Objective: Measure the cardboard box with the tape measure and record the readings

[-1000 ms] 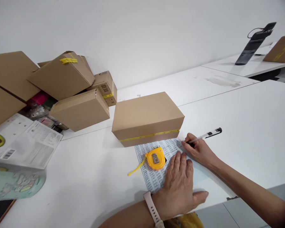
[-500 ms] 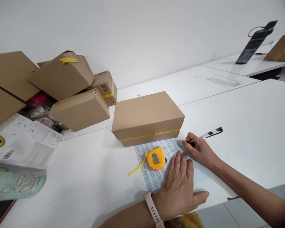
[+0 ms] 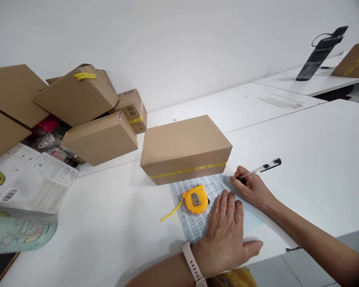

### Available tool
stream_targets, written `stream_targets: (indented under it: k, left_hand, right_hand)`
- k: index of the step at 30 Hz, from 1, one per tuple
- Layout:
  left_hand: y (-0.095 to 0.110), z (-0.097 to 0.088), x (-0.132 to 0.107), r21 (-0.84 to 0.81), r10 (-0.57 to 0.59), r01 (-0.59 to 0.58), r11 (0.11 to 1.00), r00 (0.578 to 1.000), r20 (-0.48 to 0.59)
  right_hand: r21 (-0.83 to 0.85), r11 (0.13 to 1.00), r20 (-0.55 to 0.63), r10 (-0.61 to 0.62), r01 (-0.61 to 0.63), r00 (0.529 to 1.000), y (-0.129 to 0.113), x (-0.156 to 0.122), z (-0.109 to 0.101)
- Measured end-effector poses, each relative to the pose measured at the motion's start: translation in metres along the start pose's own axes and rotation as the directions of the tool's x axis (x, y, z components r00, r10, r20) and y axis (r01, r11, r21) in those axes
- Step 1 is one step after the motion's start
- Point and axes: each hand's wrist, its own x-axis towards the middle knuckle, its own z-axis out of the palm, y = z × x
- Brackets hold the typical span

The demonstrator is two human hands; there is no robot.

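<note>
Your right hand (image 3: 251,185) grips a pen (image 3: 265,166), pinching it close to its tip. It is just past the near right corner of the box (image 3: 187,141). The tip is tucked by your fingers, so I cannot tell if it touches the paper (image 3: 191,225). The paper is full of small dark writing and lies in front of the box. Your left hand (image 3: 225,235) is flat, holding nothing, and rests on the paper, nearer to you than the box. A pale band (image 3: 192,261) is around that wrist. The yellow tape measure (image 3: 196,199) sits on the paper, between the box and your left hand, with a yellow strap poking out. The box stands on the white surface (image 3: 107,231), with a yellow strip along its front. Left of the box is a pile of other boxes (image 3: 77,99). Far to the right of the box stands a dark bottle (image 3: 317,57).
</note>
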Motion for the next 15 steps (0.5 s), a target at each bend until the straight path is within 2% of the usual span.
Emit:
stream_targets:
  k: [6,15]
  left_hand:
    - [0.0,-0.0022,0.0012,-0.041,-0.016,0.017,0.999,0.999,0.031]
    - [0.0002,-0.0032,0.0002,-0.03,-0.01,0.01,1.0,1.0,0.016]
  right_hand:
    - [-0.002,1.0,0.027,-0.004,0.004,1.0,0.0017,0.0014,0.0012]
    - [-0.014,1.0,0.008,0.003,-0.002,1.0,0.0007,0.0008,-0.0002]
